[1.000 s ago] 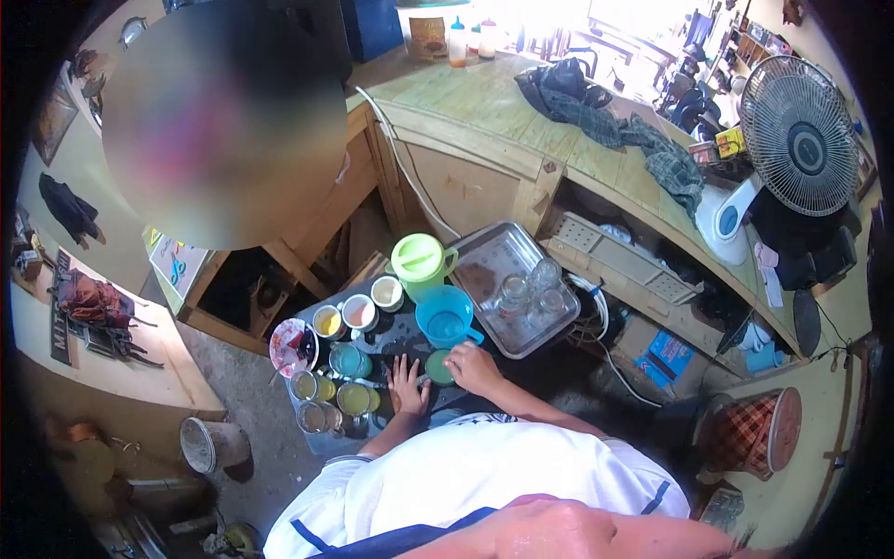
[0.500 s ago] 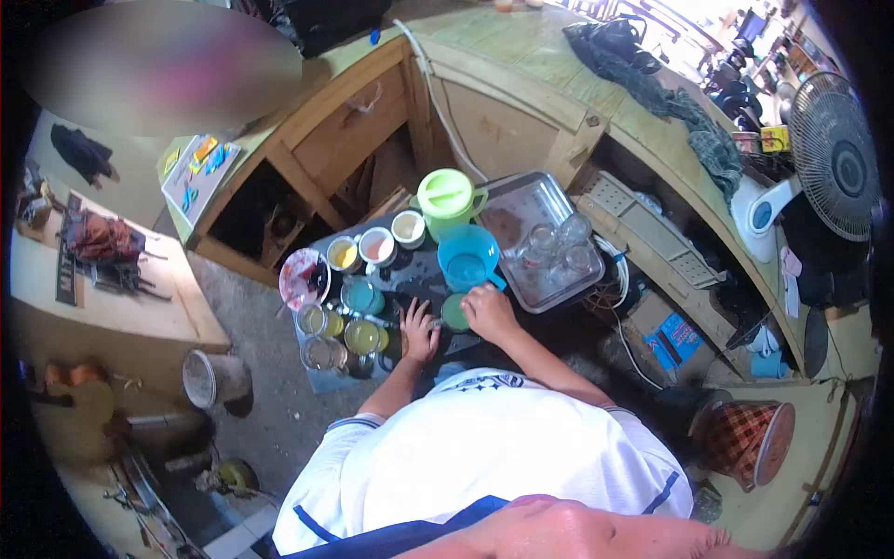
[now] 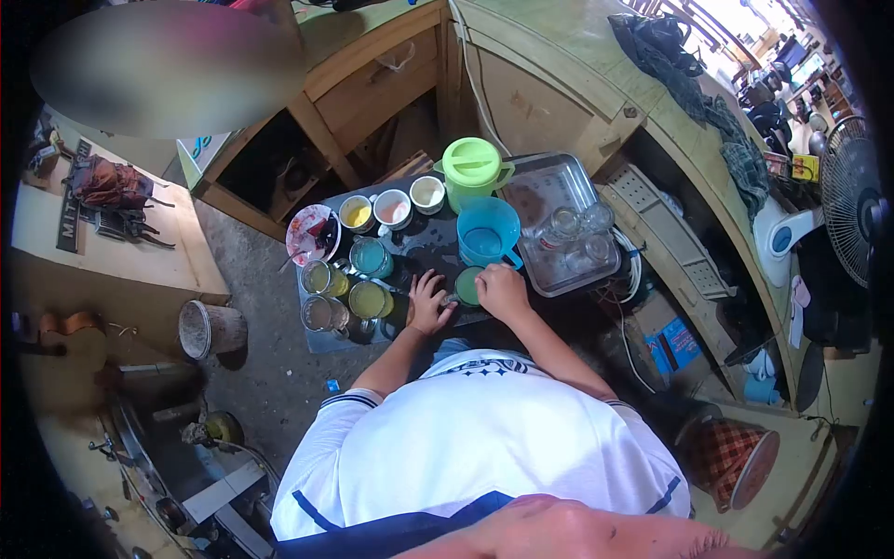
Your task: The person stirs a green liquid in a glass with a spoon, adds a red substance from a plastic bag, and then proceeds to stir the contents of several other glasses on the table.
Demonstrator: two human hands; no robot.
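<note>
A glass mug of green liquid (image 3: 468, 287) stands near the front edge of a dark low table (image 3: 326, 341). My right hand (image 3: 504, 293) is closed at the mug's right rim; whatever its fingers grip is hidden. My left hand (image 3: 429, 304) rests beside the mug's handle with fingers spread. Just behind is a translucent blue jug (image 3: 488, 233), and past it a lime-green lidded pitcher (image 3: 471, 166). To the left stand mugs of yellow-green liquid (image 3: 371, 300), a mug of blue-green liquid (image 3: 372, 257) and a mug of brownish liquid (image 3: 324, 315).
White cups with yellow (image 3: 356, 213), pink (image 3: 392, 210) and pale contents (image 3: 427, 195) line the back. A bowl (image 3: 313, 235) with dark red contents sits left. A metal tray (image 3: 549, 186) holds several glass mugs (image 3: 589, 252). Wooden counters surround the table; a bucket (image 3: 212, 330) stands on the floor.
The camera view has shifted, so the table and its mugs appear higher and farther right. Both hands stay around the green mug, with little visible change in their grip.
</note>
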